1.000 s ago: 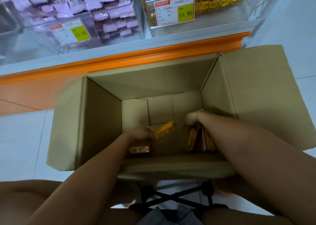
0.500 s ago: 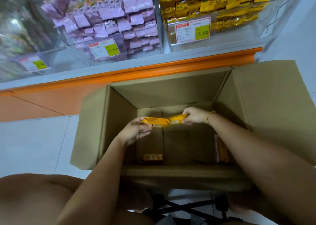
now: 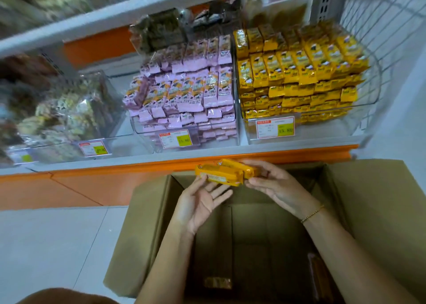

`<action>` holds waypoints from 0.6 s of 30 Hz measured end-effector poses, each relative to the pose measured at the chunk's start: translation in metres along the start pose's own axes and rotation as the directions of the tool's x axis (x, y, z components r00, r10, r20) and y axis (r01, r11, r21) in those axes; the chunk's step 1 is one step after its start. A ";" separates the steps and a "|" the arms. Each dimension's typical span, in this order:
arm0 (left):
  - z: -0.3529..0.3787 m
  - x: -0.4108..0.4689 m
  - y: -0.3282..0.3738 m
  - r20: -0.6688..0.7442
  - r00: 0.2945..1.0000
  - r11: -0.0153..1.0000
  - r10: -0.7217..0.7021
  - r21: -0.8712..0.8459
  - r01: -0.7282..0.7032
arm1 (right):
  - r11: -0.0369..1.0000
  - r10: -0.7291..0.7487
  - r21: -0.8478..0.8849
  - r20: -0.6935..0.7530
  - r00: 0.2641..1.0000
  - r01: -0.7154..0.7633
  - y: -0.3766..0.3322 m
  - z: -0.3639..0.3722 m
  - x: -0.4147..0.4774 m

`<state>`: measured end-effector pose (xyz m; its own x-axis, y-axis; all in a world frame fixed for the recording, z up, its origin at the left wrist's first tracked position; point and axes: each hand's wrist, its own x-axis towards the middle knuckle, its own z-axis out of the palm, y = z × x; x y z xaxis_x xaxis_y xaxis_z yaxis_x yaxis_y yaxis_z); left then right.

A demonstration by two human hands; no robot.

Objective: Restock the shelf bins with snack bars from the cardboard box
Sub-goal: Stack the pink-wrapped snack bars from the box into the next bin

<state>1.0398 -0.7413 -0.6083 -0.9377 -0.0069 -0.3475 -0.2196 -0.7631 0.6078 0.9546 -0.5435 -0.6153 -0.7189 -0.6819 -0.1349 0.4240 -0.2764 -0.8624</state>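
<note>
Bars (image 3: 224, 174): yellow pair, held above box (image 3: 380, 211), just below bin (image 3: 362, 119). I logged right hand (image 3: 277, 188) pinching one end, left hand (image 3: 202, 203) flat-fingered beneath. Bin looked nearly full; a few strays (image 3: 217, 283) lay in box. Restock judged almost done.

Clear bins (image 3: 322, 129) along grey shelf (image 3: 207, 153)

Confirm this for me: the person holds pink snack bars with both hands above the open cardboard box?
Not pink. The head view shows the snack bars are orange-yellow, held between the left hand and right hand above the open cardboard box.
</note>
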 end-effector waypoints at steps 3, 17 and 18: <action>0.025 0.003 0.010 -0.044 0.999 0.999 0.033 -0.025 -0.034 | 0.984 -0.144 -0.116 -0.078 0.986 0.134 -0.014 0.018 0.000; 0.080 -0.014 0.043 0.089 0.971 0.973 0.222 0.051 -0.227 | 0.809 -0.506 -0.405 -0.115 0.855 0.425 -0.081 0.045 -0.027; 0.083 -0.014 0.045 0.107 0.968 0.971 0.228 0.051 -0.235 | 0.810 -0.517 -0.388 -0.120 0.848 0.439 -0.084 0.048 -0.027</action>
<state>1.0206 -0.7218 -0.5169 -0.9863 -0.1118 -0.1212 -0.0069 -0.7064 0.7077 0.9649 -0.5348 -0.5155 -0.8946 -0.3538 0.2729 -0.1859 -0.2606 -0.9474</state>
